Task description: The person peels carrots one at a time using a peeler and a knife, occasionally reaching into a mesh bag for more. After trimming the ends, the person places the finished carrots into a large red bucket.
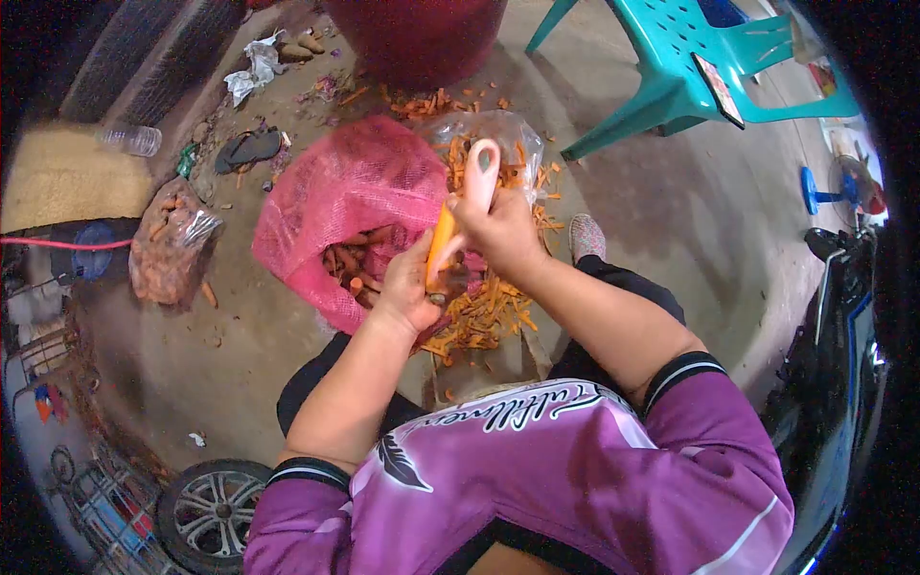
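My left hand (408, 284) is closed around a carrot (444, 233), its upper part bright orange and its lower end brownish. In my right hand (508, 232) is a peeler (481, 172) with a pale pink handle pointing up and away from me; its head lies against the carrot, and the blade is hard to make out. Just beyond my left hand a pink mesh sack (335, 182) stands with its mouth open, several unpeeled carrots (353, 261) inside. Orange peelings (489, 314) lie heaped on the floor below my hands.
A clear plastic bag (525, 134) with peelings lies past my hands, before a red tub (422, 43). At upper right stands a green plastic chair (661, 72) holding a phone (719, 91). A filled plastic bag (172, 244) and a sandal (249, 150) lie left.
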Tool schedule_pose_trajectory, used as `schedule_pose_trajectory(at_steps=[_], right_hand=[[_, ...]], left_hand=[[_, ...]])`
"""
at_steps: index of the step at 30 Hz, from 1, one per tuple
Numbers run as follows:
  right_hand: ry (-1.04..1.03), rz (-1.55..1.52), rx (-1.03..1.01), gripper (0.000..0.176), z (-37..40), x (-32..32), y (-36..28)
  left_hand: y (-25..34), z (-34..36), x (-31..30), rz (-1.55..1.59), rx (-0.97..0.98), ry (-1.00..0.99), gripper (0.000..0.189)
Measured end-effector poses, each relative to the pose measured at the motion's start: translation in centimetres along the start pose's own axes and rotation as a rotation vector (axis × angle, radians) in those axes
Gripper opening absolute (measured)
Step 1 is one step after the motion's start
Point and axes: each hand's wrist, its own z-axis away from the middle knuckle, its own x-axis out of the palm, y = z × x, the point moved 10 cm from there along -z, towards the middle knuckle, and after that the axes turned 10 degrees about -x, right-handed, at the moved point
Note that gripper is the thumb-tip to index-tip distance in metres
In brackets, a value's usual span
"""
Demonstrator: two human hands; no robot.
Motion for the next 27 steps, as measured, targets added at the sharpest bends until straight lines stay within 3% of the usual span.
schedule_pose_trajectory(at_steps=[1,3,6,8,14,16,17,19,20,22,25,27], right_hand=[[-0.020,0.072,0.008,0.029,0.0,0.0,0.0],[-0.057,0.217,0.028,0.024,-0.2,-0.1,-0.2],[0.238,0.248,0.003,0.025,-3.8,-5.0,-0.6],[0.456,-0.074,-0.038,0.026,-5.1,-7.8,0.8],[0.059,0.106,0.015,0.026,-1.3,-1.3,-1.6],[-0.050,0.017,-0.027,0.026,0.4,0.8,-1.1],[-0.019,0.096,-0.040,0.026,0.0,0.2,-1.1],[0.044,0.259,-0.064,0.025,-1.9,-1.6,-1.4],[0.159,0.093,0.029,0.024,-2.9,-3.1,0.3],[0.316,0.172,-0.003,0.023,-4.9,-6.5,1.1],[0.385,-0.119,0.005,0.021,-5.2,-7.2,1.2],[0.280,-0.163,0.079,0.021,-4.1,-4.8,0.8]], left_hand=[[0.2,2.0,2.4,-0.081,0.066,0.172,0.032],[-0.5,2.2,3.7,-0.113,0.038,0.044,0.031],[-2.3,1.2,2.4,-0.116,-0.086,-0.039,0.031],[-2.7,1.3,2.8,-0.120,-0.113,-0.061,0.032],[-0.1,1.8,1.9,-0.123,0.049,0.069,0.033],[-0.3,2.0,2.5,-0.138,0.025,0.138,0.034],[-0.4,2.1,2.5,-0.145,0.013,0.173,0.034],[-0.9,1.9,2.6,-0.175,-0.044,0.033,0.036],[-1.2,1.7,2.5,-0.191,-0.072,-0.039,0.037],[-1.5,1.5,2.1,-0.176,-0.078,-0.043,0.036],[-1.0,1.6,2.8,-0.237,-0.003,0.012,0.033],[-0.1,1.4,2.1,-0.321,0.101,0.094,0.030]])
